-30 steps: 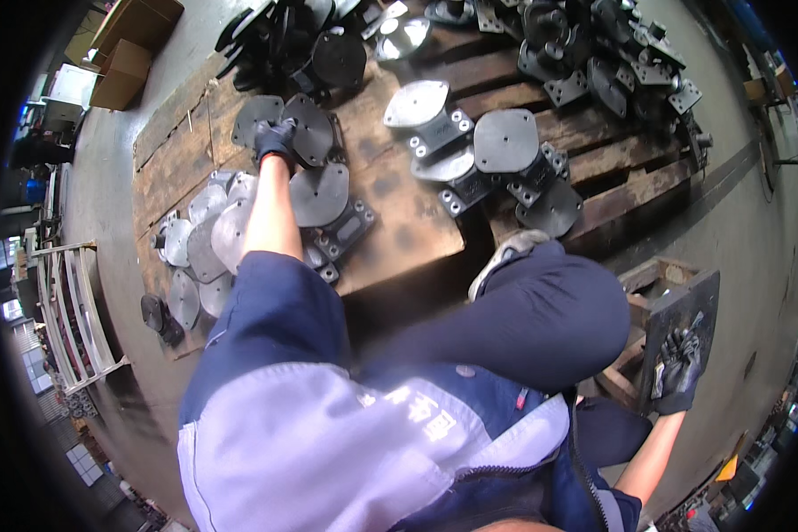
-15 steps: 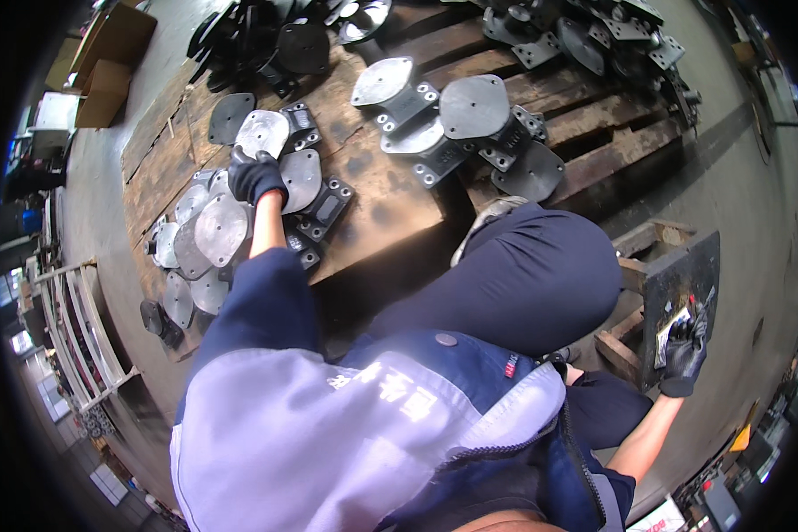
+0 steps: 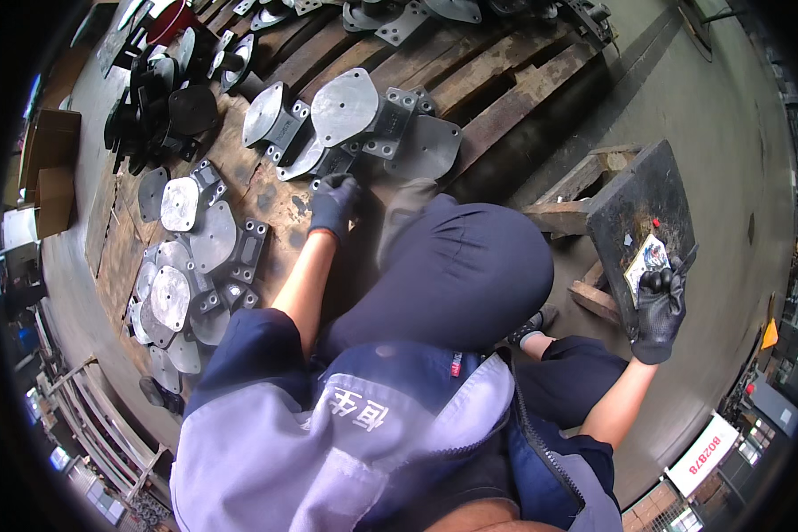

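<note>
The slatted wooden pallet [image 3: 523,102] was taken as the reference point. The left hand [image 3: 332,206], in a dark glove, was found at the near side of the pallet, just beside a group of flanged metal brackets [image 3: 346,106]. Its fingers were curled together; whether they were clamped on anything, or touched the nearest bracket, could not be told.

That group, at least four pieces, lay along the near part of the pallet. The pieces overlapped, their flat plates facing up or tilted, with bolt-holed blocks attached. A second group of brackets [image 3: 213,238] lay on a brown wooden sheet [image 3: 285,232] to the left of the pallet slats, several plates resting over one another. Black metal parts [image 3: 192,111] were heaped farther left of the slats, near a red container [image 3: 170,22].

The right hand [image 3: 661,319], also gloved, was well to the right of the pallet, over a dark-topped wooden stool [image 3: 629,195]. Its fingers were bent close together over the edge of a pale printed sheet [image 3: 645,264]; a firm grip could not be confirmed. A small red object [image 3: 656,223] lay on the stool top, farther from the hand than the sheet.

A grey shoe [image 3: 406,217] stood close to the pallet's near side. Cardboard boxes [image 3: 58,195] stood far left of the pallet.
</note>
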`<state>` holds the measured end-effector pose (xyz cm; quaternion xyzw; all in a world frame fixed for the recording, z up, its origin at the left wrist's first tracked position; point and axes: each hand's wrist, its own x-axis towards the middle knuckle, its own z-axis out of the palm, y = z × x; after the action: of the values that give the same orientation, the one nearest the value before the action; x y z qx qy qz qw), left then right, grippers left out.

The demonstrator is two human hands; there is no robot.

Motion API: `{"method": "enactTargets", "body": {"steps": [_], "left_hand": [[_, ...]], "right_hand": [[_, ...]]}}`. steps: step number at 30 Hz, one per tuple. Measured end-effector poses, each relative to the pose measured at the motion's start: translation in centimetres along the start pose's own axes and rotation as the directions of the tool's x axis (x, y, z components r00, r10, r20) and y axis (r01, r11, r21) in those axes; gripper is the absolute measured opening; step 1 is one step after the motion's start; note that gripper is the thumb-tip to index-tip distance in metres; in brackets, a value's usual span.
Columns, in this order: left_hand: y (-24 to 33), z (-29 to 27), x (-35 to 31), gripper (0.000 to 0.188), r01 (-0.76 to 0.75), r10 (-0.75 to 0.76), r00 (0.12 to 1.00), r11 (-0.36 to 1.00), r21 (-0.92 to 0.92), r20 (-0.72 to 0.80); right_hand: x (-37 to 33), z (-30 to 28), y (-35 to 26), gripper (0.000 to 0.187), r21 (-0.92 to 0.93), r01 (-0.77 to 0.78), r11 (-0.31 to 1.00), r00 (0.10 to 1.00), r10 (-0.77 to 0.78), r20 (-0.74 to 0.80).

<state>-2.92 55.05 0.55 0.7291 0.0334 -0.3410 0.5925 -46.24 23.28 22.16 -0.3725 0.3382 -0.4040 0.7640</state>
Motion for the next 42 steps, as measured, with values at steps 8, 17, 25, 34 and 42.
{"method": "enactTargets", "body": {"steps": [8, 17, 25, 34, 42], "left_hand": [[0.7, -0.9, 4.9, 0.016, 0.405, -0.283, 0.912, 0.743, -0.533, 0.298], [-2.6, -0.9, 6.9, 0.034, 0.277, -0.172, 0.96, 0.698, -0.661, 0.221], [2.2, 1.7, 8.7, 0.047, 0.363, -0.364, 0.918, 0.614, -0.701, 0.156], [5.2, 2.2, 6.3, 0.04, 0.336, -0.386, 0.917, 0.599, -0.726, 0.106], [13.2, 1.0, 6.5, 0.029, -0.027, -0.217, 0.935, 0.747, 0.665, 0.281]], "right_hand": [[-0.2, -1.1, -0.4, 0.029, -0.025, 0.002, 1.0, 1.0, -0.002, -0.003], [1.8, 2.9, 1.9, 0.025, -0.137, -0.17, 0.976, 0.985, 0.167, -0.032], [3.7, 5.5, 3.5, 0.023, -0.252, -0.149, 0.956, 0.986, 0.161, 0.028], [4.8, 7.2, 4.5, 0.024, -0.305, -0.192, 0.933, 0.979, 0.203, 0.005], [4.6, 7.2, 4.3, 0.019, -0.28, -0.171, 0.945, 0.984, 0.18, 0.005]]}}
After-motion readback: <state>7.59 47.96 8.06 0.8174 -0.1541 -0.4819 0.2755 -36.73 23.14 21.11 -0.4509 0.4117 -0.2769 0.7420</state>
